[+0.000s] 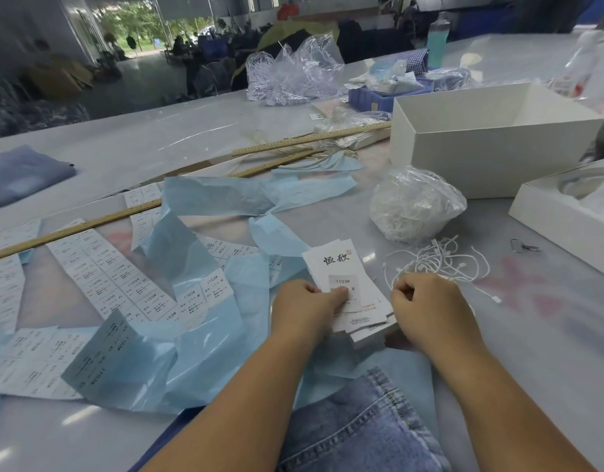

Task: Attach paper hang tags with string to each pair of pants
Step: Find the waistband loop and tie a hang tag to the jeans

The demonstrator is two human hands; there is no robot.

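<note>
Left hand (pixel 305 306) pins the stack of hang tags (pixel 348 287) on the grey table (pixel 191 131), thumb pressing the size sticker on the top tag; right hand (pixel 426 301) sits curled tight just right of the stack, and what it pinches, if anything, I cannot tell. Loose white strings (pixel 440 258) lie just beyond that stack, the bag of strings (pixel 414 204) farther back; denim pants (pixel 358 424) lie nearer than the stack, at the table's front edge.
</note>
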